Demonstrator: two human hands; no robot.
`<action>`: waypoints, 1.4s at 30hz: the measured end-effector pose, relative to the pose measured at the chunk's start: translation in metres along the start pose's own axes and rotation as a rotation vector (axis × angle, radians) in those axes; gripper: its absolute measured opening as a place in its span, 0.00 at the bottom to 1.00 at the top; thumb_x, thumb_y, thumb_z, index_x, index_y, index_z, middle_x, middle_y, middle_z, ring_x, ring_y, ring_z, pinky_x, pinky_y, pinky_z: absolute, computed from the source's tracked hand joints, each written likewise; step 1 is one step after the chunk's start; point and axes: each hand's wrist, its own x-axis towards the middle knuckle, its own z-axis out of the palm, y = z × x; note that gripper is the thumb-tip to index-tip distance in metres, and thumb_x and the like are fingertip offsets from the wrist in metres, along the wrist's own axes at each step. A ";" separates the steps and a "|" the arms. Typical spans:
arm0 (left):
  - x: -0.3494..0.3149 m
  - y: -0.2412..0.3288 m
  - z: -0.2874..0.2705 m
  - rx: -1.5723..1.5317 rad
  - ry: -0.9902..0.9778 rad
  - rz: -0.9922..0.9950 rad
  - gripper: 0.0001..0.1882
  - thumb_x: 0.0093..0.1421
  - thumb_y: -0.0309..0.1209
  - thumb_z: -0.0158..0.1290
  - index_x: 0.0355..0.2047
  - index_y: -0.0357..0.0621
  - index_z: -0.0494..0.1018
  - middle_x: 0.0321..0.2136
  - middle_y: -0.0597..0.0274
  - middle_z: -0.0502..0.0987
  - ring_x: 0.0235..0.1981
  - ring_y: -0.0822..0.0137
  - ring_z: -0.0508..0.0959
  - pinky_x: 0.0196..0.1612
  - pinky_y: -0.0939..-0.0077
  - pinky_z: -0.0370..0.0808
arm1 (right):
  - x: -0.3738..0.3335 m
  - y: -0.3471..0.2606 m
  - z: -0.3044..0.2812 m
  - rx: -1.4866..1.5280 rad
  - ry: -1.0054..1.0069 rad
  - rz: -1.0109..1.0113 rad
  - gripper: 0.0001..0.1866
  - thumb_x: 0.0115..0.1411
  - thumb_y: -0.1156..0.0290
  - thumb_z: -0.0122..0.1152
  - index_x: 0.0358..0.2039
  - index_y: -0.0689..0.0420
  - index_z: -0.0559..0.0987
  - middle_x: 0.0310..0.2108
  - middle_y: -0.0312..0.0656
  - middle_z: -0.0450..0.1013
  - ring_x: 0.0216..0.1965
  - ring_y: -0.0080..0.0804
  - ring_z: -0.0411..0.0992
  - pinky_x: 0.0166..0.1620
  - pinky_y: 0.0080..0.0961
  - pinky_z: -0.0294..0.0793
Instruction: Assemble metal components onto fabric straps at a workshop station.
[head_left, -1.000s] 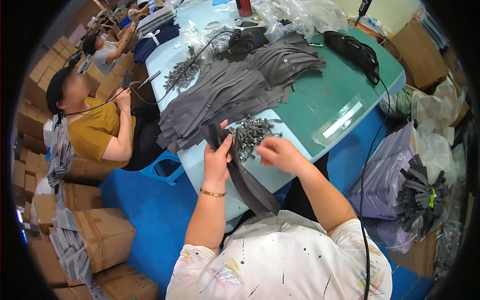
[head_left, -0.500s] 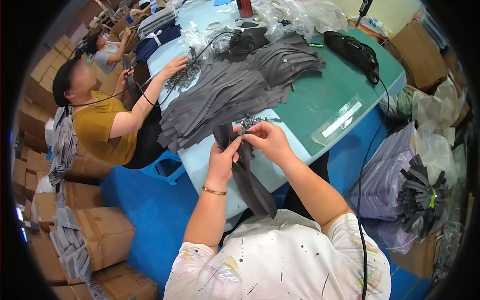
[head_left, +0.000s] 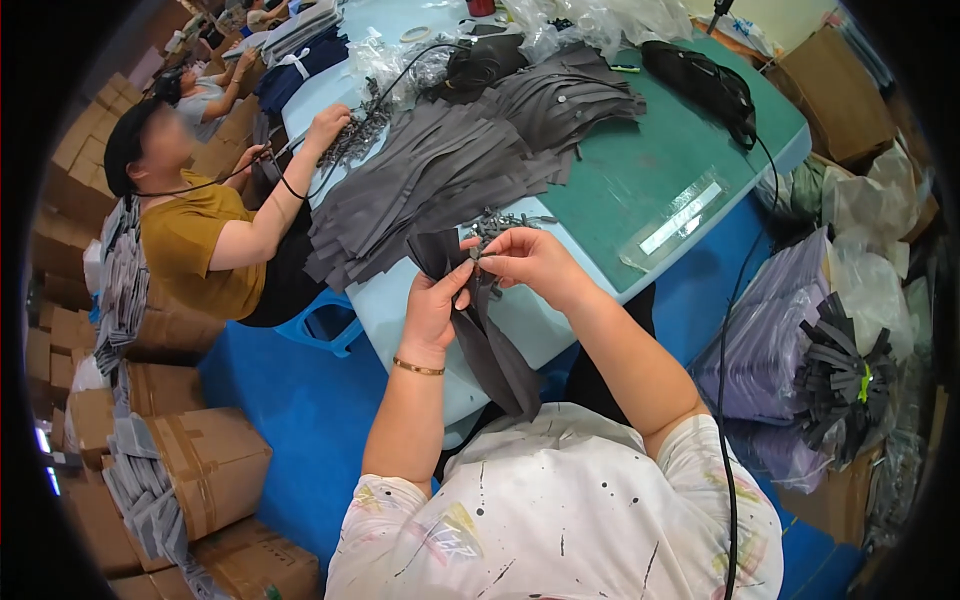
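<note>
A dark grey fabric strip [head_left: 505, 365] hangs folded from my left hand [head_left: 432, 310], whose fingers are closed round its upper part. My right hand [head_left: 535, 265] pinches at the strip beside my left thumb. Between the fingertips sits a small greyish piece [head_left: 475, 254], too small to name. Just beyond my hands, a little heap of small grey metallic-looking pieces [head_left: 497, 222] lies on the table, partly hidden by my right hand. Past it spreads a large pile of dark grey fabric strips [head_left: 420, 180].
A co-worker in a mustard top [head_left: 195, 230] sits at the left, one hand at another heap of small pieces [head_left: 365, 135]. A green mat [head_left: 620, 190] and black pouch [head_left: 700, 85] lie right on the table [head_left: 385, 320]. Cartons [head_left: 215, 465] and purple bagged stacks [head_left: 765, 330] flank me.
The view has shifted slightly, and my hands appear a little further left with the strip still held. The co-worker's reaching hand has drawn its fingers together at the small pieces.
</note>
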 end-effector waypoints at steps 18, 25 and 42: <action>-0.004 0.000 0.008 0.126 0.000 -0.014 0.13 0.56 0.25 0.53 0.43 0.39 0.74 0.32 0.68 0.76 0.20 0.83 0.64 0.19 0.90 0.59 | 0.000 -0.020 -0.018 -0.061 -0.119 0.182 0.06 0.51 0.73 0.64 0.25 0.58 0.74 0.26 0.35 0.73 0.25 0.18 0.69 0.30 0.15 0.70; -0.004 -0.003 0.007 0.300 -0.019 -0.001 0.13 0.57 0.25 0.52 0.43 0.41 0.74 0.31 0.70 0.75 0.18 0.84 0.64 0.20 0.90 0.60 | 0.003 -0.023 -0.022 -0.181 -0.120 0.190 0.07 0.51 0.75 0.63 0.23 0.58 0.73 0.32 0.36 0.75 0.27 0.17 0.70 0.29 0.15 0.71; -0.002 -0.003 0.005 0.134 0.174 -0.032 0.09 0.52 0.25 0.59 0.33 0.39 0.72 0.24 0.68 0.73 0.17 0.80 0.65 0.18 0.87 0.60 | 0.012 -0.003 -0.023 -0.069 -0.188 -0.115 0.14 0.54 0.77 0.60 0.43 0.56 0.74 0.29 0.31 0.70 0.29 0.16 0.68 0.33 0.15 0.69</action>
